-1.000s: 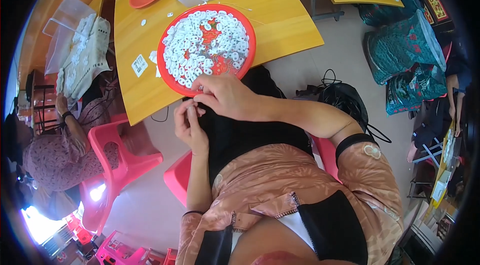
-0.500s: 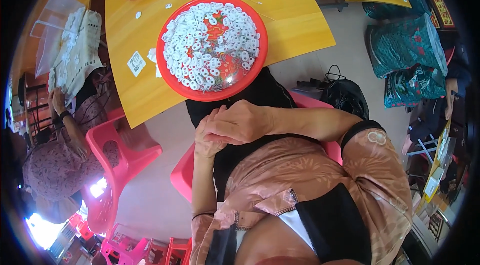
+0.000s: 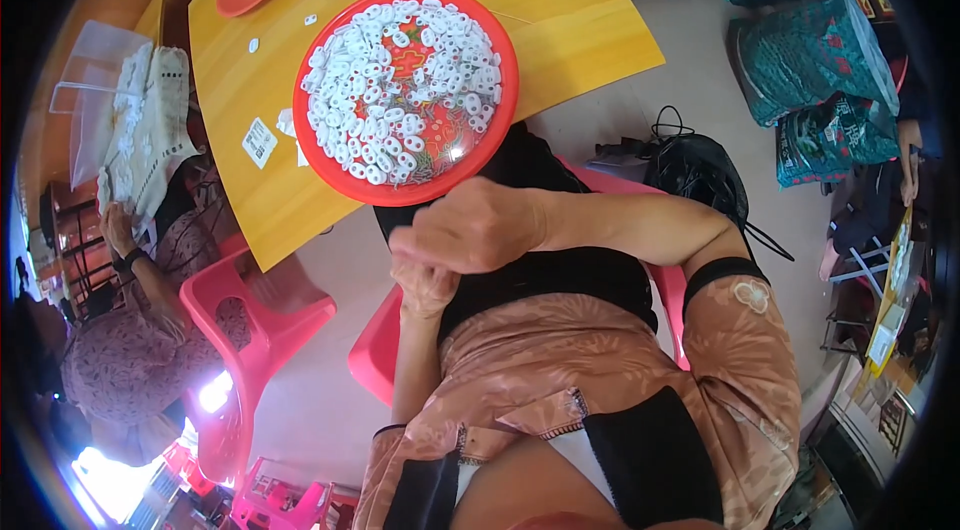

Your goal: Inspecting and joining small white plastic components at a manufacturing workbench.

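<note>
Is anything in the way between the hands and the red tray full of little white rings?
Nothing visible blocks it. The right hand and left hand sit close together over the lap, just below the round red tray of small white rings.

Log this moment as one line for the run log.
left hand: curled, under right | right hand: closed, at lap | red tray: white rings, on yellow table

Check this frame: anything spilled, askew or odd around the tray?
A few small white ring-shaped pieces lie loose on the yellow wooden table, outside the round red plastic tray heaped with the same pieces. The tray also overhangs the table's near edge. Both hands, left hand and right hand, are closed together below it.
</note>
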`<action>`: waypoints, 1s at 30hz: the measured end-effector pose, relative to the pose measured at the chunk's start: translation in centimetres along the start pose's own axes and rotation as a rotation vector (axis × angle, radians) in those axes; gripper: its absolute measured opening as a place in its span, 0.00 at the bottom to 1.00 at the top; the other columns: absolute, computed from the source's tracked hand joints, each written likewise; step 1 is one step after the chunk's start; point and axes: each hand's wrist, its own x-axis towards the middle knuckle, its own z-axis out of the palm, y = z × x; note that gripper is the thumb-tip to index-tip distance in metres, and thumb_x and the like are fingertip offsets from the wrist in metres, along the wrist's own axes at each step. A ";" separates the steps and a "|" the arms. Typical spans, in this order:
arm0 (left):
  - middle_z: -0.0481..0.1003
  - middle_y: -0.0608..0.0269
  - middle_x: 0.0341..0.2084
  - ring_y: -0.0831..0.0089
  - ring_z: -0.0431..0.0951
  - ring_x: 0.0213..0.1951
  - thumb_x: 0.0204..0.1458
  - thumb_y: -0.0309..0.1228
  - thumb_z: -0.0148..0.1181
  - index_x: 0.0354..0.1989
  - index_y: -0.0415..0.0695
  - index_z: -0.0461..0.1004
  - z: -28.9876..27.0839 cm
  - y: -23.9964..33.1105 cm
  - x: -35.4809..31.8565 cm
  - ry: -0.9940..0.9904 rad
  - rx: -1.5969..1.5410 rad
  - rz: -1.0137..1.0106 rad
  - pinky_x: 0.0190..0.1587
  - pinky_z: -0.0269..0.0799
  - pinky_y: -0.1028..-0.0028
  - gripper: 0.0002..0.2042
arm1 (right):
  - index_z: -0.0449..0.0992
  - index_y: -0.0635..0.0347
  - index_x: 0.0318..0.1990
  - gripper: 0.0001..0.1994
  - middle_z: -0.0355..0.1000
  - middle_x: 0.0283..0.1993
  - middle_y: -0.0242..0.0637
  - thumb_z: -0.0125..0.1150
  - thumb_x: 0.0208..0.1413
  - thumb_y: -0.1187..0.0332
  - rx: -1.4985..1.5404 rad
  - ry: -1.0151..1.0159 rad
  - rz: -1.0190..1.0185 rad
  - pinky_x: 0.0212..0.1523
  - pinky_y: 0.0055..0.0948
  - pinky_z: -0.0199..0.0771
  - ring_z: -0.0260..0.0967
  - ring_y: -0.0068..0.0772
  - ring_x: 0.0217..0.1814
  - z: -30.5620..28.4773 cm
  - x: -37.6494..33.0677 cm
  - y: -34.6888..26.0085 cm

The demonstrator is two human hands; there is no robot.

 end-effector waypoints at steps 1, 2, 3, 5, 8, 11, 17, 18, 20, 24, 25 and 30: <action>0.79 0.55 0.34 0.58 0.80 0.30 0.40 0.25 0.68 0.36 0.43 0.79 0.1 -0.1 0.2 0.006 0.026 0.099 0.31 0.75 0.64 0.12 | 0.77 0.59 0.39 0.07 0.66 0.24 0.28 0.66 0.53 0.71 -0.019 0.035 0.062 0.20 0.27 0.69 0.71 0.25 0.22 0.0 0.1 0.4; 0.80 0.57 0.38 0.62 0.82 0.33 0.42 0.22 0.67 0.40 0.42 0.82 0.2 0.3 0.2 -0.025 0.056 0.086 0.33 0.76 0.66 0.14 | 0.77 0.58 0.39 0.07 0.64 0.24 0.28 0.66 0.53 0.72 -0.039 0.069 0.123 0.20 0.29 0.69 0.70 0.26 0.22 -0.1 0.3 0.9; 0.80 0.57 0.40 0.64 0.83 0.34 0.44 0.21 0.66 0.43 0.42 0.82 -0.1 1.2 1.4 -0.048 0.050 0.074 0.34 0.77 0.68 0.15 | 0.78 0.55 0.40 0.06 0.67 0.25 0.31 0.65 0.55 0.72 -0.095 0.002 0.254 0.23 0.31 0.71 0.73 0.32 0.25 -1.1 1.0 1.5; 0.81 0.58 0.43 0.68 0.84 0.37 0.48 0.20 0.65 0.49 0.43 0.83 0.1 2.3 1.9 -0.060 0.057 0.077 0.37 0.77 0.73 0.17 | 0.80 0.55 0.41 0.06 0.73 0.30 0.36 0.66 0.56 0.70 -0.127 0.024 0.457 0.28 0.37 0.75 0.77 0.41 0.32 -1.7 1.8 4.1; 0.81 0.59 0.42 0.69 0.84 0.36 0.48 0.20 0.66 0.48 0.43 0.83 -0.1 2.7 0.6 -0.067 0.061 0.104 0.36 0.77 0.75 0.16 | 0.83 0.56 0.38 0.05 0.77 0.35 0.41 0.65 0.57 0.68 -0.200 -0.039 0.603 0.34 0.44 0.77 0.79 0.47 0.37 -1.6 3.1 8.0; 0.81 0.60 0.42 0.71 0.83 0.35 0.48 0.20 0.67 0.48 0.43 0.83 -0.5 3.4 0.3 -0.051 0.064 0.142 0.35 0.76 0.76 0.16 | 0.85 0.59 0.34 0.07 0.80 0.35 0.44 0.67 0.55 0.66 -0.375 -0.231 0.706 0.37 0.48 0.77 0.79 0.47 0.39 0.2 3.4 11.1; 0.81 0.60 0.41 0.71 0.83 0.33 0.47 0.20 0.69 0.47 0.43 0.83 -1.5 3.7 -0.3 -0.012 0.057 0.164 0.34 0.76 0.76 0.16 | 0.86 0.60 0.33 0.10 0.82 0.32 0.48 0.71 0.52 0.62 -0.335 -0.358 0.824 0.41 0.48 0.78 0.81 0.49 0.40 1.9 4.6 12.0; 0.81 0.60 0.41 0.71 0.83 0.33 0.47 0.20 0.69 0.47 0.43 0.83 -1.5 3.7 -0.4 -0.012 0.056 0.164 0.34 0.76 0.76 0.16 | 0.86 0.60 0.33 0.10 0.82 0.32 0.48 0.71 0.52 0.62 -0.335 -0.346 0.806 0.41 0.48 0.78 0.81 0.49 0.40 1.9 4.7 11.9; 0.81 0.60 0.41 0.71 0.83 0.34 0.47 0.20 0.69 0.48 0.43 0.83 -1.6 3.8 -0.8 -0.004 0.047 0.168 0.34 0.76 0.76 0.17 | 0.86 0.59 0.33 0.10 0.82 0.32 0.48 0.72 0.52 0.62 -0.335 -0.332 0.792 0.41 0.48 0.78 0.81 0.50 0.40 2.1 4.7 11.7; 0.81 0.59 0.41 0.71 0.83 0.34 0.47 0.20 0.68 0.48 0.43 0.83 -1.6 3.8 -0.9 0.000 0.056 0.161 0.34 0.76 0.76 0.17 | 0.86 0.59 0.33 0.10 0.81 0.32 0.48 0.73 0.50 0.62 -0.336 -0.372 0.827 0.41 0.48 0.78 0.81 0.50 0.40 1.9 5.0 11.5; 0.81 0.59 0.42 0.71 0.83 0.34 0.47 0.19 0.67 0.48 0.44 0.82 -1.5 3.7 -0.8 0.002 0.047 0.158 0.34 0.76 0.76 0.17 | 0.86 0.59 0.33 0.10 0.81 0.32 0.48 0.73 0.50 0.63 -0.329 -0.381 0.808 0.41 0.47 0.78 0.81 0.50 0.40 1.8 5.0 11.5; 0.82 0.58 0.42 0.69 0.84 0.34 0.49 0.18 0.65 0.48 0.43 0.83 -1.6 3.5 -0.5 0.025 0.003 0.110 0.33 0.76 0.75 0.16 | 0.85 0.60 0.32 0.08 0.81 0.32 0.49 0.72 0.51 0.65 -0.384 -0.393 0.761 0.39 0.48 0.79 0.81 0.50 0.39 2.1 5.3 11.6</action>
